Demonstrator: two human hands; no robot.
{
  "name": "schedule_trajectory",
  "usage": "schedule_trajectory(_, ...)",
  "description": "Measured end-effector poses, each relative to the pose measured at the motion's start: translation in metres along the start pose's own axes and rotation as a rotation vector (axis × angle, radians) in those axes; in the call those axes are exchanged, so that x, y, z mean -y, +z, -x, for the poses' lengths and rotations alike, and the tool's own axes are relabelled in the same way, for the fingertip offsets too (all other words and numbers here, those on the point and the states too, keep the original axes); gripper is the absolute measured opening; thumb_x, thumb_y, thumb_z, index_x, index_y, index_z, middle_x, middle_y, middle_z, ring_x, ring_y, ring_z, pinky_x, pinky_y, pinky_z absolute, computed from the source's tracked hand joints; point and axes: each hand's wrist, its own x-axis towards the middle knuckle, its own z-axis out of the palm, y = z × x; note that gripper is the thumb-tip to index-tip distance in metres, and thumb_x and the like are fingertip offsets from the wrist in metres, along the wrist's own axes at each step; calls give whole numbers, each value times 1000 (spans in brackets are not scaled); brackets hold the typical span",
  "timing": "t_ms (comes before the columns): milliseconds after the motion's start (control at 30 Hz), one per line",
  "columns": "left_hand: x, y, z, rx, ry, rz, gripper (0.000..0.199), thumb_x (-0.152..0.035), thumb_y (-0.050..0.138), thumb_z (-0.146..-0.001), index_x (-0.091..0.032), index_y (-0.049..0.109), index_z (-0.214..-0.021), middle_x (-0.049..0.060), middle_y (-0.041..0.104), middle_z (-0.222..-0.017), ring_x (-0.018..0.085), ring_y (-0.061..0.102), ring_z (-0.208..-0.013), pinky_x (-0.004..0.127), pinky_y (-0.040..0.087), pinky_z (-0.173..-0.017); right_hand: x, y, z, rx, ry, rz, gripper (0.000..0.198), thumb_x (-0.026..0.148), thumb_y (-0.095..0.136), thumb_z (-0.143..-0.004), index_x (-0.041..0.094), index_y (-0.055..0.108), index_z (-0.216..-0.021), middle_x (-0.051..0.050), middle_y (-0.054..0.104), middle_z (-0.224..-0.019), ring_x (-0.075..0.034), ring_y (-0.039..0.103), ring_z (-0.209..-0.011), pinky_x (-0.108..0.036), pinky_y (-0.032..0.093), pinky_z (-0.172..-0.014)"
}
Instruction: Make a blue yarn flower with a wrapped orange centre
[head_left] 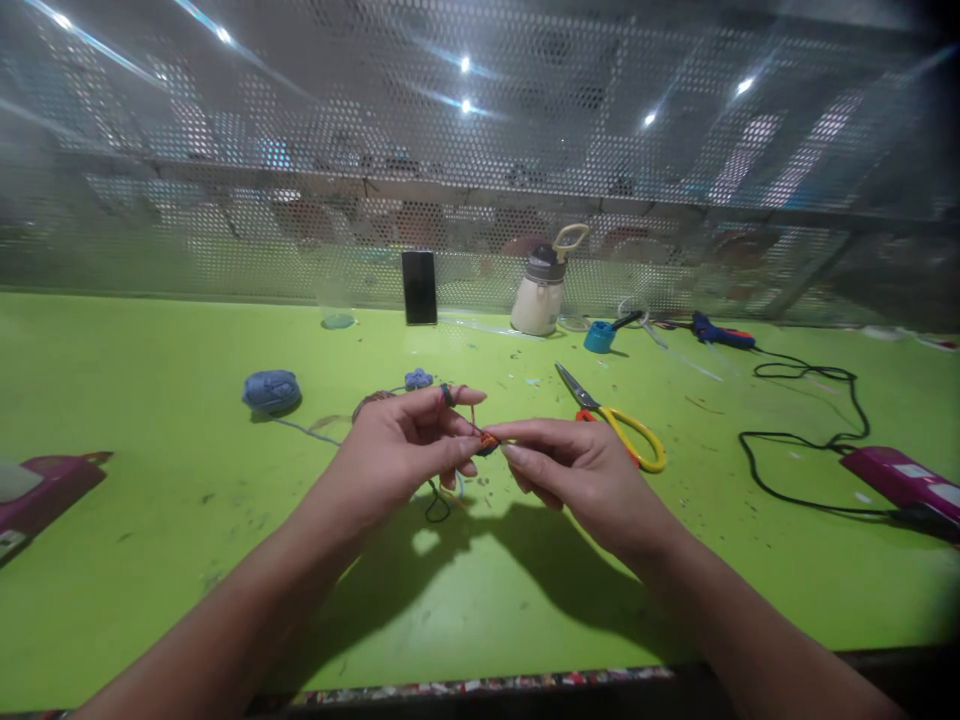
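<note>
Here's the left hand (409, 440), thumb and fingers pinching the small orange-and-dark yarn piece (489, 442) right at their tips, its long axis seemingly running across; the right hand (577, 465) meets its other end, thumb near forefinger, hold too small to tell.

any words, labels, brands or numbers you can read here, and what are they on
No text can be read in this picture.
Magenta box at right: pale label-like patch, too small and blurred to read.
Magenta object at left: pale patch near its lower edge, also too blurred.
Cream bottle: faint mark low on its side, too small to tell.
Phone: dark face, no text visible.
Small yarn piece: none visible.
</note>
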Motion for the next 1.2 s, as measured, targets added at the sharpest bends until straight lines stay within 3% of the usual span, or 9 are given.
schedule_trajectory(167, -3, 4, 1, -27, 13, -48, 61, -18, 82, -66, -16, 63, -124, -2, 66, -68, 13, 64, -55, 22, 49, -48, 3, -1, 0, -2, 28, 21, 26, 26, 64, -86, 17, 76, -107, 4, 48, -54, -8, 35, -48, -23, 27, -44)
schedule_trajectory(367, 2, 5, 3, -13, 113, -256, 51, -18, 74, -75, -16, 65, -126, 1, 68, -69, 15, 62, -60, 26, 52, -56, 0, -3, 0, 14, 58, 17, 26, 27, 64, -87, 16, 75, -107, 4, 49, -56, -8, 36, -48, -22, 28, -43)
schedule_trajectory(533, 18, 7, 8, -88, 488, -691, 40, -16, 60, -87, -20, 65, -127, 7, 74, -87, 18, 67, -77, 32, 54, -76, -3, 0, -4, 3, 179, -148, 29, 33, 70, -83, 14, 74, -104, 4, 51, -54, -7, 35, -44, -21, 25, -42)
schedule_trajectory(633, 24, 11, 11, -166, 643, -854, 39, -16, 56, -91, -23, 65, -128, 8, 73, -93, 19, 67, -82, 32, 53, -78, -4, 5, -4, 8, 197, -315, 28, 33, 72, -82, 15, 71, -104, 5, 53, -56, -5, 38, -43, -20, 25, -42)
schedule_trajectory(700, 24, 14, 12, -216, 612, -770, 39, -18, 59, -89, -23, 65, -127, 7, 73, -92, 19, 67, -83, 32, 54, -80, -5, 10, -4, -5, 182, -415, 27, 33, 73, -82, 16, 70, -103, 5, 55, -57, -4, 39, -42, -19, 25, -42)
schedule_trajectory(900, 10, 18, 7, -179, 159, -28, 55, -19, 79, -73, -15, 62, -124, 1, 70, -74, 12, 64, -64, 22, 51, -57, -8, 18, -2, -102, 51, -424, 21, 33, 73, -83, 17, 71, -96, 3, 57, -58, -5, 42, -43, -19, 29, -40)
schedule_trajectory(1033, 6, 12, 4, -85, 53, 169, 48, -17, 84, -67, -13, 68, -112, -1, 69, -69, 10, 64, -59, 18, 48, -53, -8, 15, 0, -148, -101, -206, 18, 30, 69, -86, 17, 72, -98, 4, 56, -57, -6, 44, -43, -20, 36, -41)
schedule_trajectory(1200, 3, 7, 5, -43, 16, 222, 50, -14, 85, -66, -12, 67, -112, -2, 68, -66, 9, 64, -56, 17, 47, -49, 0, 9, 3, -218, -336, 182, 13, 18, 66, -86, 16, 74, -97, 2, 61, -61, -7, 49, -46, -20, 39, -42)
